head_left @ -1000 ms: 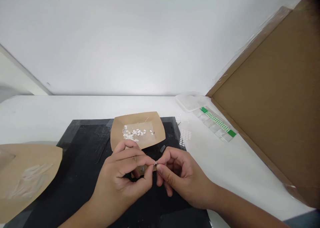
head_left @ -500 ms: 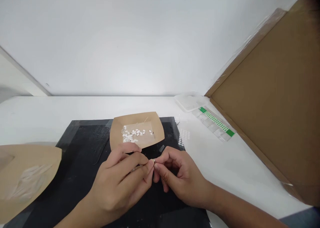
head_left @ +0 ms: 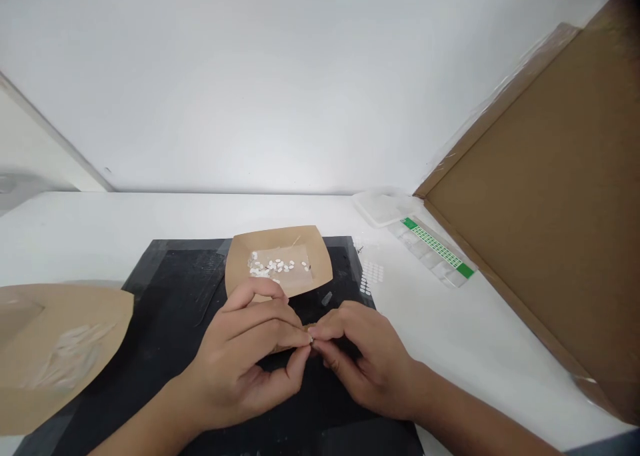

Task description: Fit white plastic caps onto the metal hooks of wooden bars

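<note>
Over the black mat (head_left: 170,296), my left hand (head_left: 255,356) and my right hand (head_left: 363,356) meet fingertip to fingertip. Both are closed in a pinch around something tiny and pale, mostly covered by the fingers, so its kind does not show. Just beyond my left hand stands a brown paper tray (head_left: 321,253) with many small white oval pieces (head_left: 273,266) on a clear sheet inside. A small clear piece (head_left: 327,299) lies on the mat above my right hand.
At left sits a larger paper tray (head_left: 113,309) with clear plastic strips (head_left: 75,356). White oval stickers (head_left: 371,276) lie right of the mat. Behind them are a translucent lid (head_left: 377,209) and a green-marked clear packet (head_left: 440,249). A cardboard box (head_left: 545,209) stands at right.
Both hands have shifted slightly down. My left thumb and index finger now pinch from a lower, more opened-out pose against my right fingertips. The whole view has moved a little.
</note>
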Demonstrator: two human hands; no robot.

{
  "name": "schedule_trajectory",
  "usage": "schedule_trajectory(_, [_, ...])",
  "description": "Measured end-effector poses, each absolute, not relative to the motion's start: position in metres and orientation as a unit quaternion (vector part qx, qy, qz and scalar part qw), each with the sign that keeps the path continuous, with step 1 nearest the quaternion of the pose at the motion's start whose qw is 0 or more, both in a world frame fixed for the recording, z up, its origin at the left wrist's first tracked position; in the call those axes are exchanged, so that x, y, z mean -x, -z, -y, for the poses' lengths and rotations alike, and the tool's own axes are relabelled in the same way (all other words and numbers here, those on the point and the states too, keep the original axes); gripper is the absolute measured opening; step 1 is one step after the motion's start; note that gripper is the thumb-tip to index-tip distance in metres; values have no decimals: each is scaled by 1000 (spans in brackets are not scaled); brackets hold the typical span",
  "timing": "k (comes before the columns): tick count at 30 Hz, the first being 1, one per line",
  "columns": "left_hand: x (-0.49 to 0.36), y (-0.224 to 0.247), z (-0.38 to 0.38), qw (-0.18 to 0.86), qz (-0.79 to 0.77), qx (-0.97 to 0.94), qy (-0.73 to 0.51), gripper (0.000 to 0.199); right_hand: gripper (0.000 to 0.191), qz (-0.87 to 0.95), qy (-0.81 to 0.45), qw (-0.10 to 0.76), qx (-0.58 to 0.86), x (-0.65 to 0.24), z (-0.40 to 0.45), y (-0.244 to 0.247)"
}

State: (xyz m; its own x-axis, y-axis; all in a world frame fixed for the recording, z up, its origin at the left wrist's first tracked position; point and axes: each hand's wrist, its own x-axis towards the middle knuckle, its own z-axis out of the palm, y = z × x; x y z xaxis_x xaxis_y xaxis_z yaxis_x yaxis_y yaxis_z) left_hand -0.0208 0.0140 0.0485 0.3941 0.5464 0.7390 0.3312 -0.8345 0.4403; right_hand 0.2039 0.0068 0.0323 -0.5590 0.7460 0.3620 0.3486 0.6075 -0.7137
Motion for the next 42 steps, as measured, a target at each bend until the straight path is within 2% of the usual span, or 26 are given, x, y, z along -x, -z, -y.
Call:
schedule_trajectory(4, [26,-42,-18,89,-276,-825,-486,18,12,823,-272,349,356,-208,-14,-38])
schedule_trajectory(9, [31,-35,-19,39,-312,-840,-443,21,5,752,-275,409,438,-213,-26,-48])
schedule_trajectory(14, [30,-35,-18,39,-322,-853,-408,13,12,726,-314,407,457,-216,-35,-53])
schedule_trajectory(22, [27,-29,-17,51,-355,-838,-412,15,15,725,-162,331,582,-244,-64,-40])
schedule_trajectory(25, [29,-24,-18,37,-351,-837,-419,23,27,701,-158,280,636,-253,-74,-29])
schedule_trajectory(32, [33,-16,-17,51,-362,-823,-434,40,22,695,-168,248,654,-261,-82,-27])
schedule_trajectory(42, [25,-25,-13,52,-329,-834,-441,27,19,653,-114,193,723,-297,-103,-35])
